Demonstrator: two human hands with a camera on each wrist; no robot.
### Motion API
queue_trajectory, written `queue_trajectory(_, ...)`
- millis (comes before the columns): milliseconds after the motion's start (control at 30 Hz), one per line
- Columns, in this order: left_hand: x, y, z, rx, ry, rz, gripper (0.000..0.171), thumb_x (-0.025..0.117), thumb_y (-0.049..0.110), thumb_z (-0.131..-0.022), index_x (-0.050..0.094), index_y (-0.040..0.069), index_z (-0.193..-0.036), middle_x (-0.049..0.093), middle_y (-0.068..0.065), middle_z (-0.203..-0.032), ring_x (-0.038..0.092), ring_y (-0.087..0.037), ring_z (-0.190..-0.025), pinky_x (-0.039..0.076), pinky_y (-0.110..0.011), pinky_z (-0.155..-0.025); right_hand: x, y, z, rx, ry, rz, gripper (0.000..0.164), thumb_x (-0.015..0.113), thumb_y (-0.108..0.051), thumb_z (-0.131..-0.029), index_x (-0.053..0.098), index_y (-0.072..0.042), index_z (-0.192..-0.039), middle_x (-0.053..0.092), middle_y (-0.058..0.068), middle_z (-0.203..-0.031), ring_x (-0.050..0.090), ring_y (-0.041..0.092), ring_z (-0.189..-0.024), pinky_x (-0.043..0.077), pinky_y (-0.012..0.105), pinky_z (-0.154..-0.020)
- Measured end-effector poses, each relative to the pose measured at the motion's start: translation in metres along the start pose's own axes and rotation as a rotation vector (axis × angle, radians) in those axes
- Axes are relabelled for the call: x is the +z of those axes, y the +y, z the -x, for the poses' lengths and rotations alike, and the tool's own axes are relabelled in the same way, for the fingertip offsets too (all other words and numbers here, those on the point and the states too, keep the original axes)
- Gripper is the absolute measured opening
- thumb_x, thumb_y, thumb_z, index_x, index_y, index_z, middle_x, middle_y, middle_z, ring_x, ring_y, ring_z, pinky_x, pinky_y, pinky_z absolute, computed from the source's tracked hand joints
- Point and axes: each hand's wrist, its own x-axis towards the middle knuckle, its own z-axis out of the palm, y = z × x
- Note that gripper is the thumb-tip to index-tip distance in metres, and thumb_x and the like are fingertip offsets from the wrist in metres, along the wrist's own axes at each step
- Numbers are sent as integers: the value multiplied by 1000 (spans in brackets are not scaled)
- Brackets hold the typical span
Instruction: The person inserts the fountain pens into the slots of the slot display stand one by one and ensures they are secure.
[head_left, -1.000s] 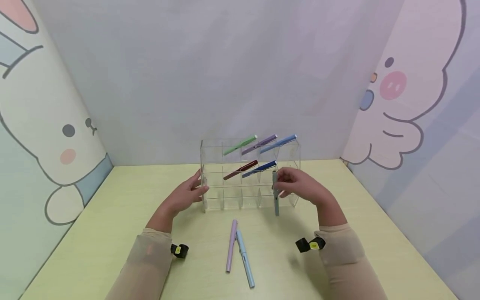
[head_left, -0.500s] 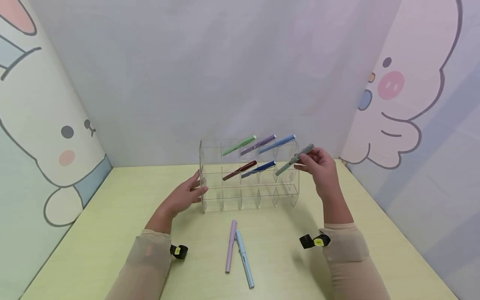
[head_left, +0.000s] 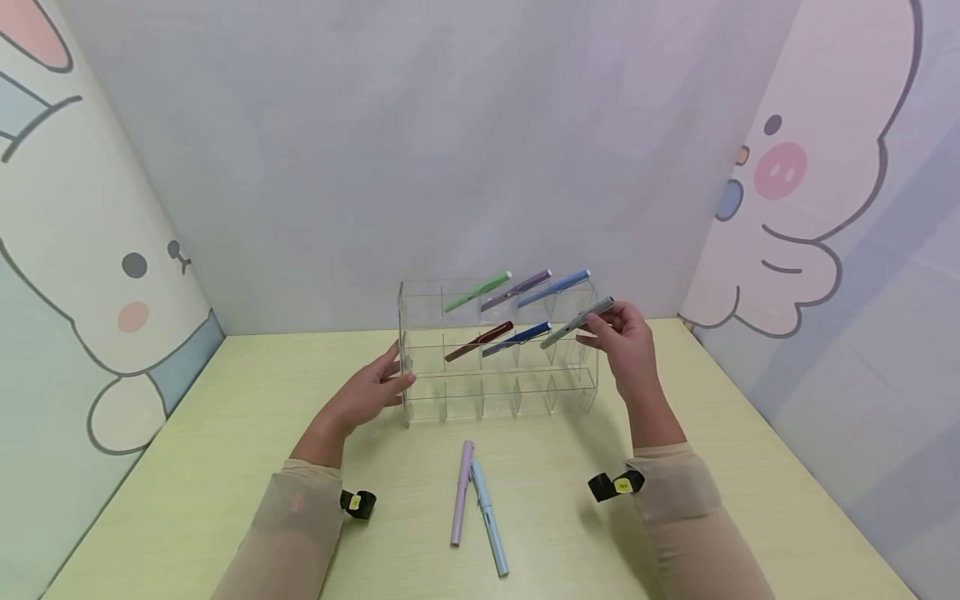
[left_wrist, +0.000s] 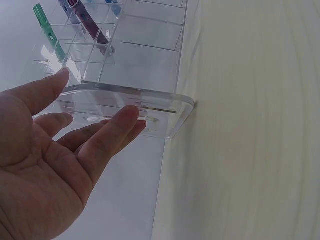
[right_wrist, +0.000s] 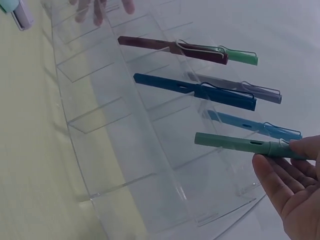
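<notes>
My right hand (head_left: 628,343) pinches a grey-green pen (right_wrist: 230,143) by its cap end, between thumb and fingers. The pen slants over the right part of the middle tier of a clear acrylic pen rack (head_left: 405,358), beside a dark blue pen (head_left: 517,339). Whether it touches the rack is unclear. A dark red pen (head_left: 480,341) lies further left on that tier. The top tier bears a green pen (head_left: 477,292), a purple pen (head_left: 516,290) and a blue pen (head_left: 555,289). My left hand (left_wrist: 65,160) rests with loosely extended fingers at the rack's left side panel.
On the table (head_left: 300,533) in front of the rack lie a lilac pen (head_left: 462,496) and a light blue pen (head_left: 490,521), touching near their far ends. A pale curtain wall (head_left: 450,167) stands behind, with cartoon-printed walls at both sides.
My right hand has lifted the grey-green pen from upright before the lower tier and tilted it over the middle tier, then shifted slightly left. The left hand stays at the rack's side.
</notes>
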Motion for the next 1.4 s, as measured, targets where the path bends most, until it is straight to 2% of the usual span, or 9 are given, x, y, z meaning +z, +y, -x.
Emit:
queue_trajectory(333, 1, 2, 0, 0, -1, -10, 80, 55, 45, -99, 0, 39, -157, 20, -14, -163, 52, -42, -129, 27, -63, -114, 10, 10, 2, 76, -63, 60, 28, 65, -20, -96, 54, 0, -113, 67, 5, -100, 71, 13, -95, 60, 40, -79)
queue_trajectory(667, 1, 2, 0, 0, -2, -2, 81, 56, 44, -99, 0, 38, -157, 21, -14, -162, 51, -41, -130, 28, -62, -114, 14, 9, 2, 68, -67, 153, 35, 63, -27, -97, 56, 4, -111, 67, 11, -104, 70, 14, -98, 60, 38, -79)
queue_trajectory(800, 1, 3, 1, -3, 0, 1, 81, 56, 44, -99, 0, 37, -157, 20, -14, -163, 51, -41, -130, 28, -62, -114, 15, 6, 3, 67, -63, 245, 40, 63, -32, -97, 57, 5, -113, 66, 19, -110, 69, 20, -102, 60, 35, -78)
queue_trajectory(1000, 0, 1, 1, 0, 4, -3, 80, 56, 44, -99, 1, 39, -157, 22, -14, -162, 51, -42, -130, 29, -61, -114, 13, 3, 3, 70, -55, 400, 41, 62, -37, -97, 61, 2, -112, 66, 23, -112, 67, 7, -90, 60, 29, -77)
queue_trajectory(1233, 0, -1, -1, 5, 3, -6, 79, 56, 45, -99, 2, 40, -157, 23, -14, -162, 52, -43, -129, 30, -61, -113, 12, 1, 3, 106, -68, 553, 42, 61, -40, -97, 64, 0, -107, 66, 22, -111, 72, 26, -89, 59, 39, -84)
queue_trajectory(1400, 0, -2, -2, 4, 5, -8, 79, 57, 45, -98, 2, 41, -156, 22, -14, -162, 52, -43, -129, 31, -60, -113, 14, 0, 3, 128, -92, 612, 41, 59, -38, -98, 64, 0, -113, 67, 19, -113, 71, 30, -95, 58, 43, -87)
